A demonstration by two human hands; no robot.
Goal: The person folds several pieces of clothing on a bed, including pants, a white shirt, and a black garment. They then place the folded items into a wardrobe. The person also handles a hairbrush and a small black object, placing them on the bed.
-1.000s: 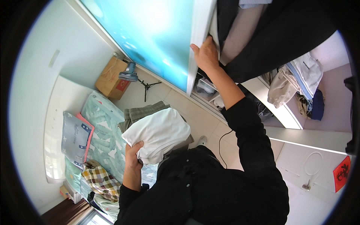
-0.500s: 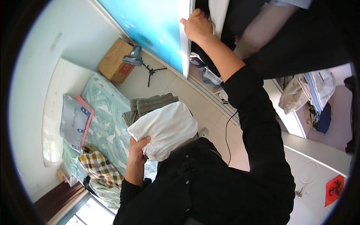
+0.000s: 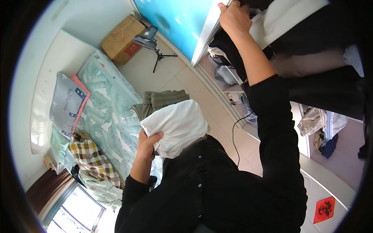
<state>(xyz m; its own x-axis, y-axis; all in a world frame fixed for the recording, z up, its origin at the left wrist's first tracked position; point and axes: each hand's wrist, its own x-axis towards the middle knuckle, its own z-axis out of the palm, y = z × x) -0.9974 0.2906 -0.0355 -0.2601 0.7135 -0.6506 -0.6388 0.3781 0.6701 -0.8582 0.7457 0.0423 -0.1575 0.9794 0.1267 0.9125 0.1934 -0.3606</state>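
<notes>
My left hand grips a folded white garment at its near left edge, thumb on top. Folded olive-green trousers show just beyond the white cloth; whether the same hand bears them is hidden. My right arm reaches up and away to the wardrobe, where my right hand is closed on the white-framed edge of a blue sliding door. Its thumb lies on the frame. Beside that hand, inside the wardrobe, hang a white garment and black clothes.
At the left is a bed with a grey-blue pillow and a checked cloth. A small fan on a tripod stands by a cardboard box. A black cable crosses the floor. Folded clothes lie on a shelf.
My right hand has shifted right in the view, still on the door edge. The view has turned, and more of the wardrobe's inside shows beside the door. My left hand keeps the white garment.
</notes>
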